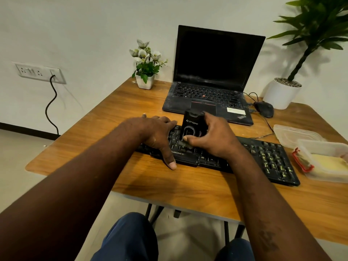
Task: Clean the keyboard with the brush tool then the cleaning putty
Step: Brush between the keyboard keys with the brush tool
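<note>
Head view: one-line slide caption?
Right hand holds the black brush tool on the keyboard while the left hand rests on its left side.

Your left forearm [81, 178] and right forearm [263, 200] show bare to the frame edge; dark blue trousers [130, 240] cover both knees.

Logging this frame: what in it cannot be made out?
1. Head view: brush tool bristles, hidden under the tool body and the right hand.
2. Head view: keyboard keys covered by the left hand.
3. Head view: plastic container, cut off by the right edge; its yellow contents unclear.
</note>
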Motion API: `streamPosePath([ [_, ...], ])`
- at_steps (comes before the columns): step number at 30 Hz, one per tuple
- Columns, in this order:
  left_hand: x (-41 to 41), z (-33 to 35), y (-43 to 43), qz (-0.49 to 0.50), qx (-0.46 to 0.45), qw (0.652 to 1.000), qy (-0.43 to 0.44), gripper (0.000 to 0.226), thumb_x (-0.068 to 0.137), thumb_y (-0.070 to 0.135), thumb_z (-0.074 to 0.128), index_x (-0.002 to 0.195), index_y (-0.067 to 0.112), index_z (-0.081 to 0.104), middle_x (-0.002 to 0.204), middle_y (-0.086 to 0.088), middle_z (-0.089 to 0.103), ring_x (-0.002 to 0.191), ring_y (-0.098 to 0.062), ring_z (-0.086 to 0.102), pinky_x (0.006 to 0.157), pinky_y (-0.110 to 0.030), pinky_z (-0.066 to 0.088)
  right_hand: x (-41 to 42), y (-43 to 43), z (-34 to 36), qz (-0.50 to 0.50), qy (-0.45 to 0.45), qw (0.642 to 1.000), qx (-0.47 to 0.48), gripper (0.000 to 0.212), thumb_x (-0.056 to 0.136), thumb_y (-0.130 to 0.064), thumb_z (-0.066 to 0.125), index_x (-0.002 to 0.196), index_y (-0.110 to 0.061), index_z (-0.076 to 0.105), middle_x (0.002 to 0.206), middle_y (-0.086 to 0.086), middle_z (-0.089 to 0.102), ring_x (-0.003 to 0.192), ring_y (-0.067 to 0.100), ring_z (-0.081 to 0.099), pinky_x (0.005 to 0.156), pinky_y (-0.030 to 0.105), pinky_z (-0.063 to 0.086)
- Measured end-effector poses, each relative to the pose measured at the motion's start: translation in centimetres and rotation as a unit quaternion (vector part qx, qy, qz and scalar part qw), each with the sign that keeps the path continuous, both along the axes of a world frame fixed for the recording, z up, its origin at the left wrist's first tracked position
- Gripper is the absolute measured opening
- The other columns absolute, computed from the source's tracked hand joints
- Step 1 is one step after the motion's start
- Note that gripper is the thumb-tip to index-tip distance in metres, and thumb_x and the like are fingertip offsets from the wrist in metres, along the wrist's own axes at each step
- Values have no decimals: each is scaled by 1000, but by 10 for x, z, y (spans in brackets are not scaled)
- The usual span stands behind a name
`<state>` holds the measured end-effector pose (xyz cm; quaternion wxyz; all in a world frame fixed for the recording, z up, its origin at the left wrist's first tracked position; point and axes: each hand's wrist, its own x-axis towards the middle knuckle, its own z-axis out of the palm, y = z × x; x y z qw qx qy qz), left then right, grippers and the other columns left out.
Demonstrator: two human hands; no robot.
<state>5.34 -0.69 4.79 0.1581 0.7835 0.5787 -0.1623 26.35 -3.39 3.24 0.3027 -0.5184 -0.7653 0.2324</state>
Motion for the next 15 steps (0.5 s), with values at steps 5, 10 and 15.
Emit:
streamPosePath([
  [5,1,1,-1,0,-2,1000,-1,165,31,89,72,163,36,-10,173,8,-1,159,-26,-1,122,-68,-5,17,9,0,-143,-1,989,49,72,76,-32,89,138,-20,55,123,-2,70,105,14,67,88,29,58],
  [10,4,4,-2,4,-3,1000,6,154,45,83,81,164,34,-5,173,6,0,159,-28,-1,122,-68,-3,0,-6,-3,46,56,996,-52,60,75,-24,91,126,-30,59,110,-13,70,100,1,68,82,20,59],
  [15,3,2,-2,5,-3,1000,0,161,37,86,77,163,35,-10,173,7,-2,159,-28,-1,122,-68,-6,0,12,-4,-120,-36,991,45,70,76,-36,89,137,-26,56,118,-10,69,104,12,67,91,32,58],
])
